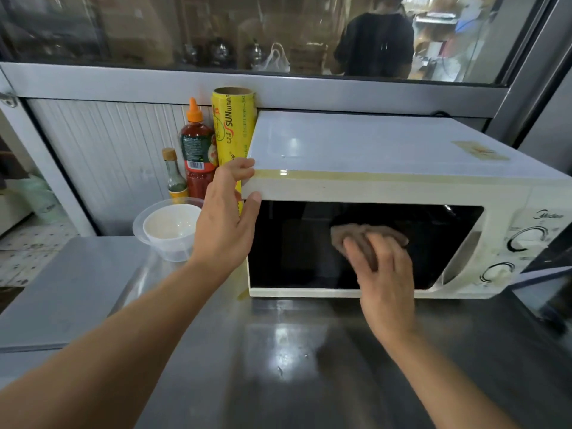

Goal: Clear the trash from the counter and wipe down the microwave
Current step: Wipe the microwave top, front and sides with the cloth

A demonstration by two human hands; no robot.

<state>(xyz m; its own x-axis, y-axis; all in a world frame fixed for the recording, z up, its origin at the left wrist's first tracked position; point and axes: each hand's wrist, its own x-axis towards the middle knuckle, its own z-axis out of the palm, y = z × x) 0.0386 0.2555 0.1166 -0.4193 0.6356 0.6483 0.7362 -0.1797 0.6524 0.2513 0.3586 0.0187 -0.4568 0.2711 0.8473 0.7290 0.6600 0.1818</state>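
On the steel counter [278, 351] a cream boxy microwave [387, 193] lies long side left to right, its dark door toward the person, "Midea" printed above two dials. Left hand [227, 221] grips its top left corner. Right hand [382, 270] presses a pinkish cloth [349, 235] flat on the door. Just beyond the left hand's fingers stands a yellow "SUN WRAP" roll [232, 128].
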